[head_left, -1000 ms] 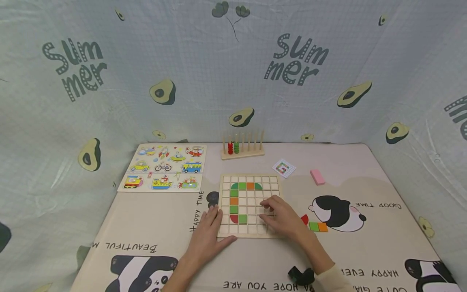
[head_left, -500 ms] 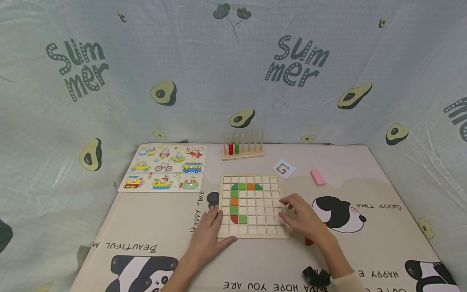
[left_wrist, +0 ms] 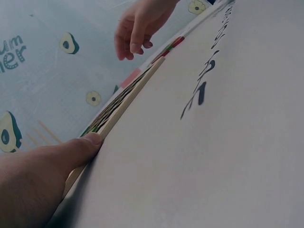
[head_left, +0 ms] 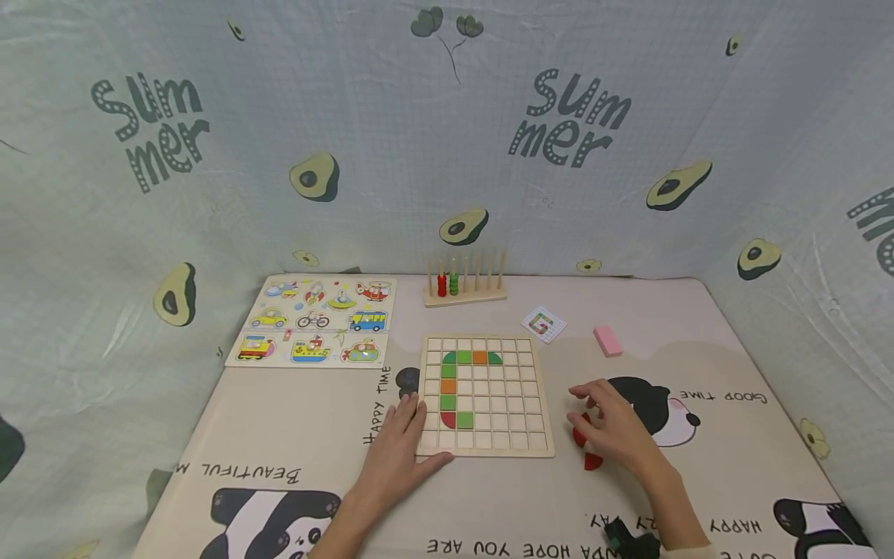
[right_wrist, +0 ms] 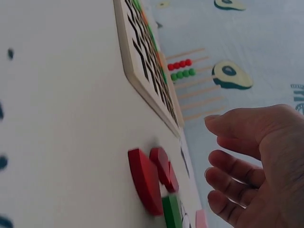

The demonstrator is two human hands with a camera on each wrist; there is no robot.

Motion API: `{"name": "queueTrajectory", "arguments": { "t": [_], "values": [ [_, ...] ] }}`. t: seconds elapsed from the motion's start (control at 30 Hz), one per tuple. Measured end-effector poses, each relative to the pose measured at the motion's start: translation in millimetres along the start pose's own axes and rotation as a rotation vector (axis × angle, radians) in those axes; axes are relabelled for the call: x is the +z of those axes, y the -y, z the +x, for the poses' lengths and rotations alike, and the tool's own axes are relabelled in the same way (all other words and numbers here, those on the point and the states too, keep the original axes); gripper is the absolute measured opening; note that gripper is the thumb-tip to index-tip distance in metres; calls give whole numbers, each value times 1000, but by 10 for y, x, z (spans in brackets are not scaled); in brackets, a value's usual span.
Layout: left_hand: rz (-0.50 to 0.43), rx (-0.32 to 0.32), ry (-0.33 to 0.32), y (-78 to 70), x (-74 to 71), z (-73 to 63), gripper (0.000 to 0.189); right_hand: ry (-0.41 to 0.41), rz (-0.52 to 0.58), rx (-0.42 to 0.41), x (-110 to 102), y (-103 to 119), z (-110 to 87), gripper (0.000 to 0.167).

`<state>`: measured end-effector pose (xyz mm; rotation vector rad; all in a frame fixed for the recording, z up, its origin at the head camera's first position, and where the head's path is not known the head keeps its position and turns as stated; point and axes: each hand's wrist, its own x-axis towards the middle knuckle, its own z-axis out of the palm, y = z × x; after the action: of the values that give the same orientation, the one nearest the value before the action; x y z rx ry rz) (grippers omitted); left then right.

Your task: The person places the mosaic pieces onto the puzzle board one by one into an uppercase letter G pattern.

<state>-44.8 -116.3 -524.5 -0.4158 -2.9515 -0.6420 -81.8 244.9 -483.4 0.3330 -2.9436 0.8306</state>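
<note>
My left hand (head_left: 400, 446) rests flat on the left edge of a square wooden grid board (head_left: 503, 439), thumb (left_wrist: 88, 146) against its front edge. Green, orange and red tiles (head_left: 448, 386) sit in the board's cells, running along the second row, down a left column and along a lower row. Right of the board, my right hand (head_left: 615, 427) hovers with loosely bent fingers and holds nothing. Beneath it lie several red rounded blocks (right_wrist: 146, 183) and a green block (right_wrist: 172, 211), partly hidden by the hand in the head view.
A pattern card (head_left: 544, 324) and a pink block (head_left: 608, 340) lie behind, to the right. A peg stand (head_left: 466, 296) with red and green beads is at the back. On the left lies a vehicle picture board (head_left: 314, 322). Printed cloth covers the table and walls.
My right hand has moved right, from above the board to over the loose red blocks. The left hand has stayed on the board's edge. The tiles on the board look unchanged.
</note>
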Motion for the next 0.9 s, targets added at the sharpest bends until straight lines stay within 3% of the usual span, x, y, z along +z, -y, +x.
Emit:
{"name": "queueTrajectory", "arguments": {
  "t": [0.53, 0.9],
  "values": [
    [-6, 0, 11, 0, -12, 11, 94, -50, -21, 50, -88, -320, -213, 37],
    [-10, -4, 12, -8, -22, 7, 95, 30, -42, 72, -186, -493, -340, 34]
  ]
}}
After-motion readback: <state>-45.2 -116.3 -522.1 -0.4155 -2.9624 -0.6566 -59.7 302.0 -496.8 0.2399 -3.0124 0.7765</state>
